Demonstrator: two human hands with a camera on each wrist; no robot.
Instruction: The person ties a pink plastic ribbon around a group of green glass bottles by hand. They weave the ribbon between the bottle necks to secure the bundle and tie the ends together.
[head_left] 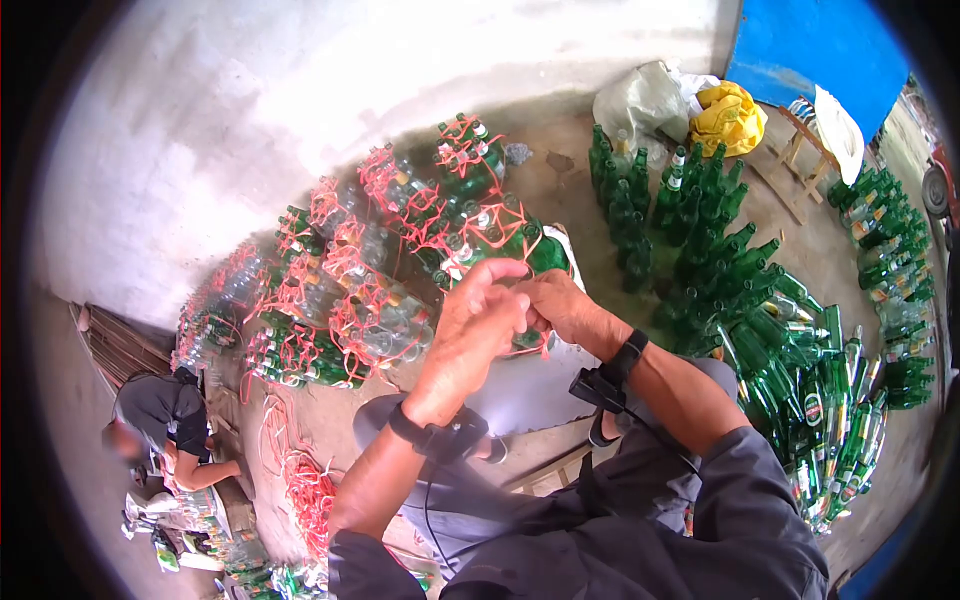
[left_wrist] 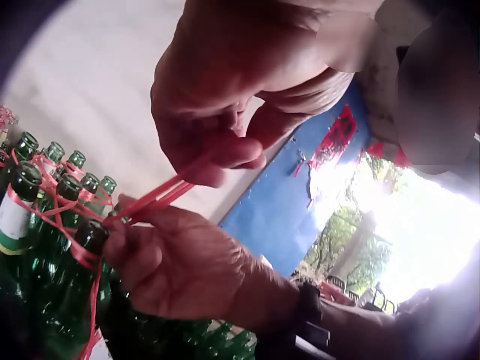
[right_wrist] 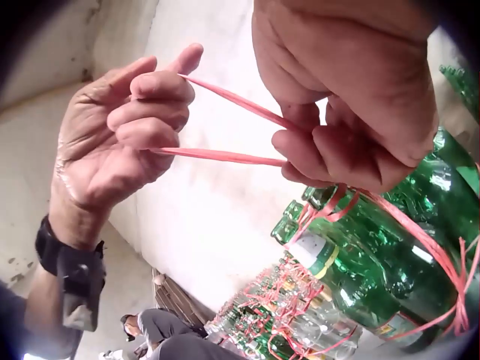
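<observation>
Two strands of pink cord (right_wrist: 232, 157) stretch between the hands in the right wrist view. My left hand (head_left: 475, 325) (right_wrist: 131, 139) has its fingers curled round one end. At the other, my right hand (head_left: 568, 305) (right_wrist: 352, 112) pinches the cord just above the necks of green bottles (right_wrist: 375, 262). Pink cord loops round those necks and runs down the bundle's side. In the left wrist view, the left hand (left_wrist: 240, 82) is above the right hand (left_wrist: 187, 262), which is beside a bottle neck (left_wrist: 91, 236).
Cord-tied bottle bundles (head_left: 380, 315) stand to the left, with loose pink cord (head_left: 305, 490) on the floor. Upright green bottles (head_left: 700, 200) and a heap of lying ones (head_left: 820, 400) are at right. Another person (head_left: 165, 420) bends at lower left; a yellow sack (head_left: 728, 118) lies behind.
</observation>
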